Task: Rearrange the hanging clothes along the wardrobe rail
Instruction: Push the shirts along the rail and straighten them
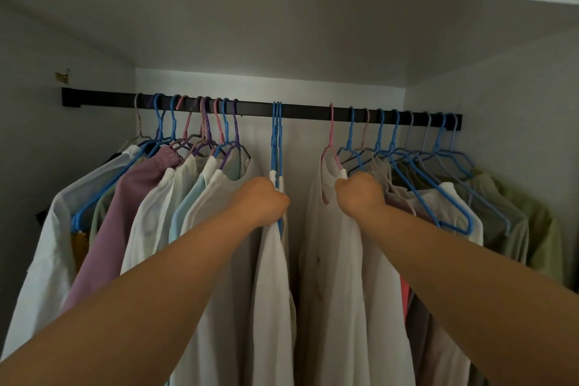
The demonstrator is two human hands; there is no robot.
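Fingers of the left hand (262, 202) are curled shut around the shoulder of a white garment (272, 285) that hangs on a pair of blue hangers (276, 135), alone near the middle of the black wardrobe rail (300, 110). Fingers of the right hand (360, 196) are closed on the neckline of another white garment (332, 260), hung on a pink hanger (331, 138) just right of the gap. Both bare forearms reach up from the lower corners. Left of the gap, a packed group of white, pale blue and mauve clothes (141, 213) hangs on blue, pink and purple hangers. On the right, beige, white and green clothes (507, 216) crowd towards the rail's end beside the wardrobe wall (517, 97).
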